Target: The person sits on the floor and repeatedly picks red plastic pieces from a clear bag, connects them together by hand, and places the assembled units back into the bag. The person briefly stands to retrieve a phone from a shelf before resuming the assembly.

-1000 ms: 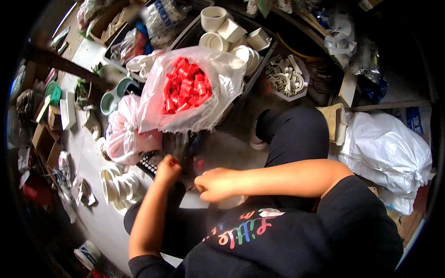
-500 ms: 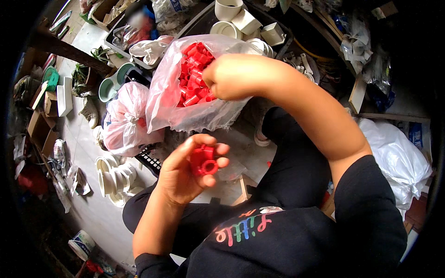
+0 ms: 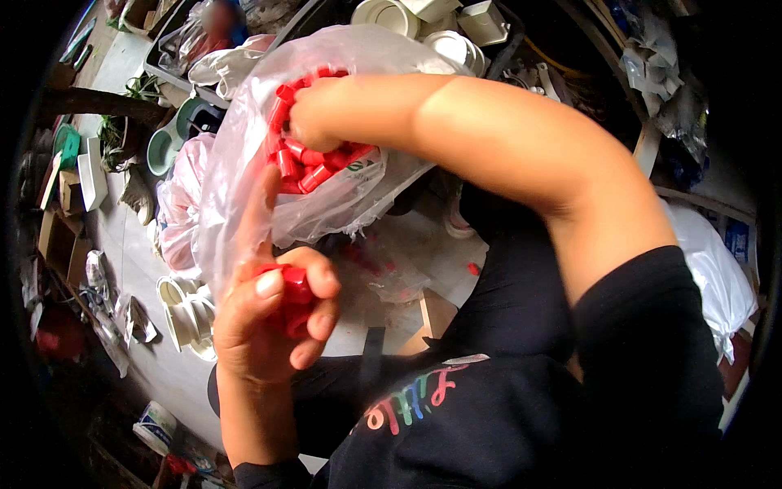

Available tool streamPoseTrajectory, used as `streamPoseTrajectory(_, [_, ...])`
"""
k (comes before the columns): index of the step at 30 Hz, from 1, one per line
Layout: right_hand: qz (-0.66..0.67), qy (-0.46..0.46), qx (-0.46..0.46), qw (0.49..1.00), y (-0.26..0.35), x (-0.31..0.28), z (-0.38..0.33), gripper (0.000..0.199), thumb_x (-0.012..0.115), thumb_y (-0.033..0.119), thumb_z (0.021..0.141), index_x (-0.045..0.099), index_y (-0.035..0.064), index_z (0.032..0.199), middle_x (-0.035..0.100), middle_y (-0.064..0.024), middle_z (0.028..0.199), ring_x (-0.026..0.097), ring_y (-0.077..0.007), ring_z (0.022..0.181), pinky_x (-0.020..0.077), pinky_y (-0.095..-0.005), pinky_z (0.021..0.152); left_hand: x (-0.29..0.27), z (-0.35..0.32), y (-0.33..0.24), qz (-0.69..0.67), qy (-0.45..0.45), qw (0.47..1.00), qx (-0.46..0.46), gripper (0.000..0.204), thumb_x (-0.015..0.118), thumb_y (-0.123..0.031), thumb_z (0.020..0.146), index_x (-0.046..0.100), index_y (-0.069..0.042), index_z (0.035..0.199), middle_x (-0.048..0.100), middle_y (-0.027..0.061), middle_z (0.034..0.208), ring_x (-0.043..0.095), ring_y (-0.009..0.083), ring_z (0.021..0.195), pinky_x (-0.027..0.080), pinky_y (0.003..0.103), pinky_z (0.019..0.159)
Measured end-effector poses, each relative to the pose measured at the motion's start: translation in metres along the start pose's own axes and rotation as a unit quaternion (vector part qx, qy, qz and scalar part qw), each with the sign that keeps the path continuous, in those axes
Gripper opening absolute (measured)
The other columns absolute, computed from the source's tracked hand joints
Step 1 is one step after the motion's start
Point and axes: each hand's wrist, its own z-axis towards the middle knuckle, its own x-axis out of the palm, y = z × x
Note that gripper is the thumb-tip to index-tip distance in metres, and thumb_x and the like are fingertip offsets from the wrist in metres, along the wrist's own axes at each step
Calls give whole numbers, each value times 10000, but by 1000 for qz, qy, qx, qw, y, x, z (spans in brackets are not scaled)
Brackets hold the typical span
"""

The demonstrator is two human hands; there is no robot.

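Observation:
My left hand (image 3: 269, 318) is curled around a small red plastic fitting (image 3: 293, 303), held close below my face. My right hand (image 3: 322, 114) reaches into a clear plastic bag (image 3: 244, 155) that holds several red plastic caps (image 3: 305, 167); the fingers are closed among the caps, and whether they grip one is hidden. The bag stands just beyond my left hand, its mouth facing me. My right forearm stretches across the upper middle of the view.
A pink-tinted bag (image 3: 175, 212) lies left of the clear one. White cups (image 3: 183, 314) sit on the floor at the left. White plastic fittings fill a crate (image 3: 456, 24) at the top. A white sack (image 3: 717, 277) lies at the right. Clutter lines the left edge.
My left hand rose from the floor with a red fitting and came nearer. My right hand moved from near my lap up into the bag of red caps.

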Motion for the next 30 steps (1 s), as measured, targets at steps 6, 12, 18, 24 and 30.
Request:
streamPoseTrajectory(6, [-39, -10, -41, 998, -8, -35, -68, 292, 557, 135, 755, 607, 141, 1043, 584, -72, 1068, 531, -217, 996, 399, -286, 873, -9, -18, -3, -92, -5, 994, 59, 685, 487, -130, 800, 116, -181, 1375, 520, 229, 851, 510, 235, 507, 380, 227, 297])
streamPoseTrajectory(12, [36, -48, -51, 997, -18, -38, -85, 336, 514, 102, 774, 570, 123, 1104, 578, -102, 1079, 528, -228, 1020, 384, -298, 893, -2, -17, -5, -42, 15, 997, 68, 750, 538, -80, 734, 134, -69, 1366, 526, 249, 859, 539, 249, 542, 383, 243, 321])
streamPoseTrajectory(18, [142, -14, -71, 987, -30, -52, -46, 293, 482, 124, 793, 585, 95, 1066, 606, -113, 1003, 564, -254, 932, 414, -320, 823, 14, -14, 5, 88, -75, 992, 51, 804, 616, -111, 668, 197, -36, 1349, 582, 213, 753, 530, 188, 477, 362, 225, 332])
streamPoseTrajectory(24, [133, -212, -145, 957, -41, -14, -39, 260, 485, 134, 770, 614, 82, 989, 626, -123, 904, 584, -275, 847, 440, -338, 759, 22, -5, 6, 75, -92, 984, 133, 1006, 623, -103, 636, -54, -119, 1380, 579, 224, 692, 531, 193, 430, 398, 232, 332])
streamPoseTrajectory(30, [162, -305, -214, 914, -39, -12, -50, 247, 488, 137, 756, 624, 82, 954, 629, -127, 873, 588, -284, 819, 449, -348, 734, 25, -1, 4, 95, -75, 980, 158, 997, 619, -70, 678, -99, -105, 1368, 554, 184, 637, 504, 192, 414, 418, 243, 356])
